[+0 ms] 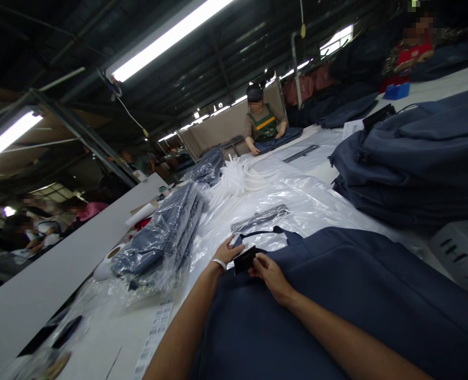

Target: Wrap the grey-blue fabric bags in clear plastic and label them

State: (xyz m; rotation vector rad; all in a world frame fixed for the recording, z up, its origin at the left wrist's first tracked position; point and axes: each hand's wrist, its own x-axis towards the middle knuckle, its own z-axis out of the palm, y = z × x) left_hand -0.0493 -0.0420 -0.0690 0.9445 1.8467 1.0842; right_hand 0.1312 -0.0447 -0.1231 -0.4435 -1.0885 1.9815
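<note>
A large navy blue bag (pixel 337 295) lies flat on the table in front of me. Near its top strap, my left hand (pixel 228 253) and my right hand (pixel 268 272) pinch a small black hang tag (pixel 245 259) between their fingertips. The left wrist wears a pale band. Both forearms reach in from the bottom edge, resting over the navy fabric.
Clear plastic bags (pixel 297 203) spread beyond the bag. A pile of bagged navy items (pixel 166 237) lies left, a stack of navy bags (pixel 416 163) right. White hangers (pixel 242 179) sit mid-table. A person (pixel 263 126) works at the far end; others sit left.
</note>
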